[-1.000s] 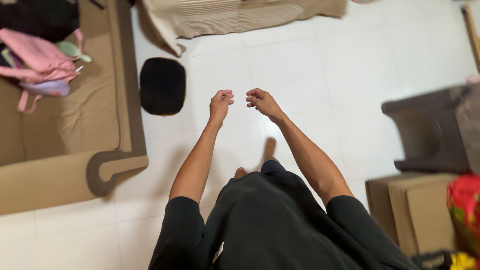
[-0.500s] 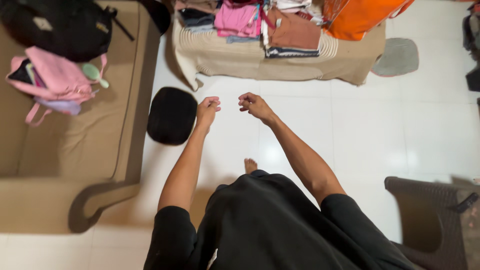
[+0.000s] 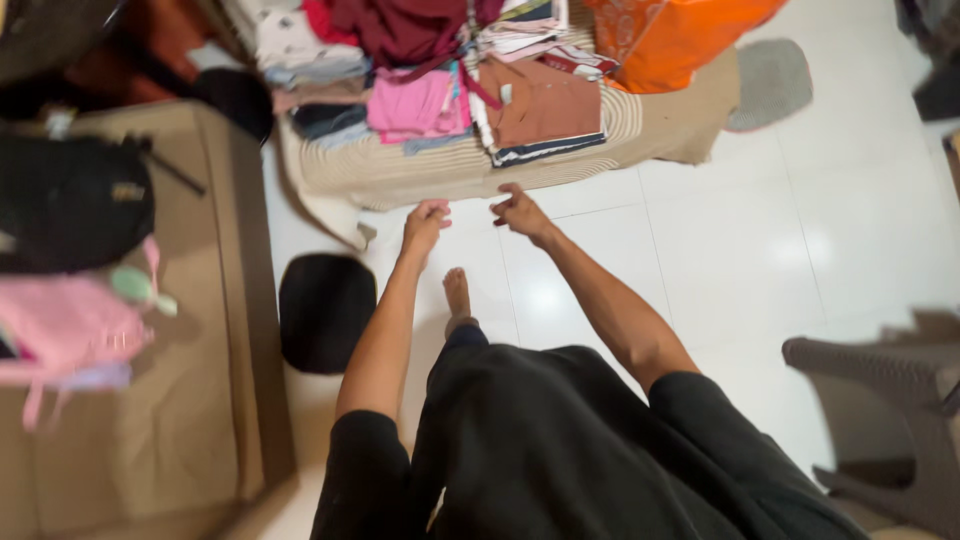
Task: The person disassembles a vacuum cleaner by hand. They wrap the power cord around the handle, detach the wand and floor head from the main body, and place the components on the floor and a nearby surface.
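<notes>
Left hand: the left hand [image 3: 425, 225] is stretched out in front of the person, fingers curled loosely inward – nothing is seen between them, and it touches nothing.
Right hand: the right hand [image 3: 520, 212] is just beside it toward 3 o'clock, fingers half bent and slightly spread, holding nothing; the two hands stay apart by a small gap.
Nearest thing: the striped beige cloth [image 3: 450, 170] spread on the floor at 12 o'clock of both hands, its near edge just beyond the fingertips – pale tan with fine darker lines, rumpled at its left corner.
Clothes on it: folded piles lie on the cloth – a pink garment [image 3: 415, 105], a rust-brown folded one [image 3: 545, 105] to its 3 o'clock, dark red fabric [image 3: 400, 25] behind them.
Orange bag: an orange bag [image 3: 670, 35] sits at the cloth's far right, about 1 o'clock of the hands.
Floor: white glossy tiles [image 3: 800, 230]; a bare foot [image 3: 458, 295] shows at 6 o'clock of the hands.
Black cushion: a round black cushion [image 3: 325, 310] lies on the floor at 8 o'clock.
Sofa: a tan sofa [image 3: 200, 380] at 9 o'clock carries a black backpack [image 3: 70, 200] and a pink bag [image 3: 70, 330].
</notes>
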